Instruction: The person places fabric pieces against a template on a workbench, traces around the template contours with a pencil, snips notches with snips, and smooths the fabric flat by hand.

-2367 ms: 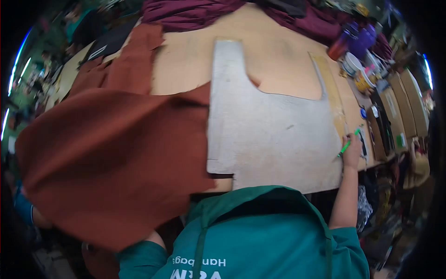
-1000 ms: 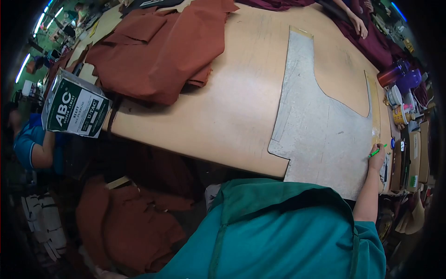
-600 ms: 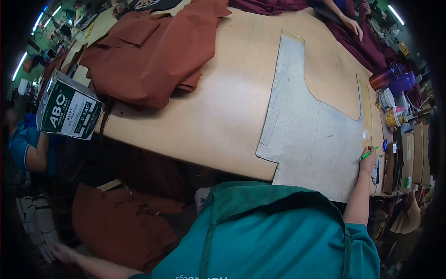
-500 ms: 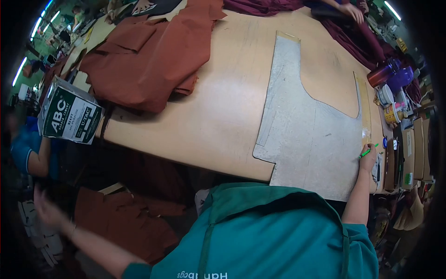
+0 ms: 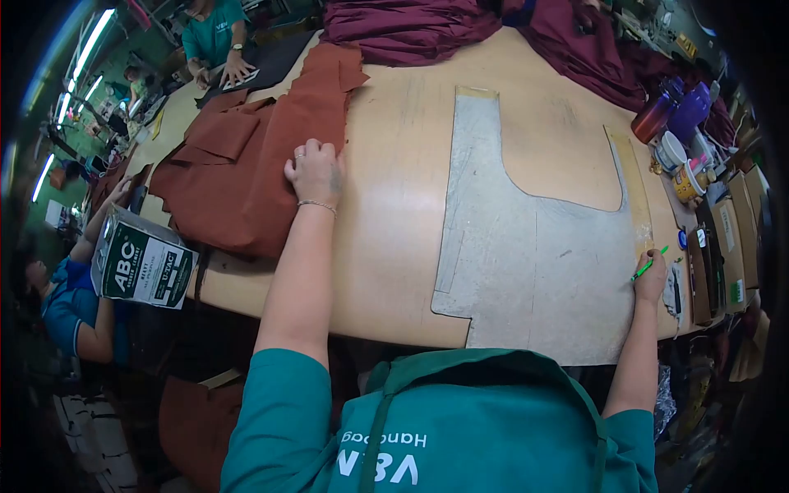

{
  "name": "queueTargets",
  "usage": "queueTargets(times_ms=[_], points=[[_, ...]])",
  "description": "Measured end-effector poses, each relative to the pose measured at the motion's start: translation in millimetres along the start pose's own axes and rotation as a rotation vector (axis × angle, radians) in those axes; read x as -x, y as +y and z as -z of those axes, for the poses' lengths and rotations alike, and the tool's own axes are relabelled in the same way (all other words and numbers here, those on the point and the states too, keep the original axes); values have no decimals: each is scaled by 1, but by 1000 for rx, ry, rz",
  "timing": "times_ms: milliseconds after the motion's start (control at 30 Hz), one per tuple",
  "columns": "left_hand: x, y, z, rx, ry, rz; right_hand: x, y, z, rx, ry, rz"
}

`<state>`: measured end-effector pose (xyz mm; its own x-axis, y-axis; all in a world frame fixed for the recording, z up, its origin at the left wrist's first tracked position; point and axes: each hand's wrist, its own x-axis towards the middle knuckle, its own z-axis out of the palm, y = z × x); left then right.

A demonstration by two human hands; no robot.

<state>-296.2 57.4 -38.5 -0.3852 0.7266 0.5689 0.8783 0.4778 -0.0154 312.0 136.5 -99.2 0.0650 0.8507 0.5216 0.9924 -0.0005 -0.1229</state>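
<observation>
My left hand (image 5: 316, 174) is on the right edge of a piece of rust-brown fabric (image 5: 246, 189), its fingers curled over the cloth. The fabric lies layered and creased at the left of the table. Between the fingers of my right hand (image 5: 650, 278) is a slim green pen (image 5: 643, 270), slanting up to the right. That hand rests at the right edge of a large grey pattern template (image 5: 542, 255), which has a deep curved cut-out at the top and yellowish tape on its two arms. Its lower edge reaches my apron.
A rubber cement can (image 5: 148, 263) stands at the table's left edge. Maroon fabric (image 5: 411, 31) is heaped at the back. Bottles (image 5: 657, 111), tubs (image 5: 687, 182) and boxes (image 5: 727, 238) line the right side. Co-workers (image 5: 218, 37) are at the far left and near left.
My left hand has swung up from below the table's left side onto the rust-brown fabric. My right hand stays at the template's edge with the pen. The camera view has shifted.
</observation>
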Motion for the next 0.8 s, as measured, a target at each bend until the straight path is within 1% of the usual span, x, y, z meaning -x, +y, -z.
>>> queueTargets(times_ms=[33, 167, 233, 300, 367, 433, 500, 567, 633, 733, 767, 800], points=[[-2, -4, 0, 5, -31, 1, 1, -1, 0, 12, -5, 5], [-14, -38, 0, 496, 395, 16, 1, -3, -1, 26, 0, 11], [-20, -53, 22, 758, 234, 429, 1, -2, -1, 23, 9, 19], [-32, -94, 16, 1235, 361, 743, 1, -1, -2, 16, 21, 23], [-44, -140, 27, 1557, 578, 1002, 1, -1, -1, 15, 21, 31], [-45, -158, 74, 1616, 685, 1201, 1, -2, 1, 18, 5, 40], [-42, -217, 86, 1665, 821, 1000, 2, -1, 0, 25, 18, 44], [-39, -186, 147, 1552, 969, 1030, 2, -3, 0, 29, 12, 40], [-44, -197, 177, 1539, 1074, 863, 1, -5, 2, 37, -8, 29], [-46, -206, 198, 1311, 793, 608, -1, -1, -1, 28, -4, 71], [-44, -202, 195, 1242, 737, 552, -1, -1, 0, 68, 9, 65], [-41, -196, 190, 1255, 726, 515, -1, -10, 7, 107, 24, 57]])
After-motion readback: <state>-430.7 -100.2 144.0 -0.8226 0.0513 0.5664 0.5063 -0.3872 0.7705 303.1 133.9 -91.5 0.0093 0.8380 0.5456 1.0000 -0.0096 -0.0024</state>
